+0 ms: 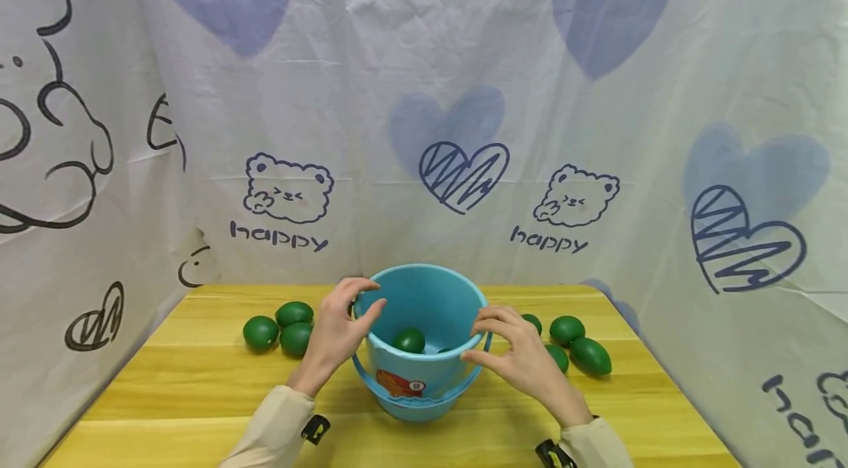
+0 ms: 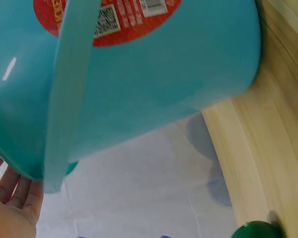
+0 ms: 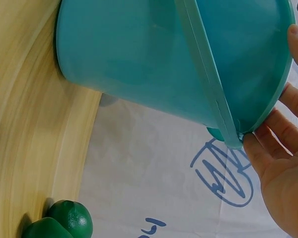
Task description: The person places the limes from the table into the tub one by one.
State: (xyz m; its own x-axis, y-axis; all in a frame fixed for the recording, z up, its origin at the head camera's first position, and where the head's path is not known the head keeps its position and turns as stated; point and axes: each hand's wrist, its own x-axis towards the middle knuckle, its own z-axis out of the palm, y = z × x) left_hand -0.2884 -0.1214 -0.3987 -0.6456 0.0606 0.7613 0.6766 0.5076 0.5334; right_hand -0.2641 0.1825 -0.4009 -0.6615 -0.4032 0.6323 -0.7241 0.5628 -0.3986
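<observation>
Bucket: blue bucket sits between both hands.
Left hand: fingers curled over its rim.
Right hand: fingers clasping opposite rim.

Blue bucket, green fruits, yellow wooden table.

Staged recording booth: printed sheet backdrop w/ wooden table.

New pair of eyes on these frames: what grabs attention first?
The light blue plastic bucket at the middle of the yellow wooden table, with the left hand and right hand at its rim on either side. Next, the dark green oval fruits: some inside the bucket, clusters left and right.
</observation>
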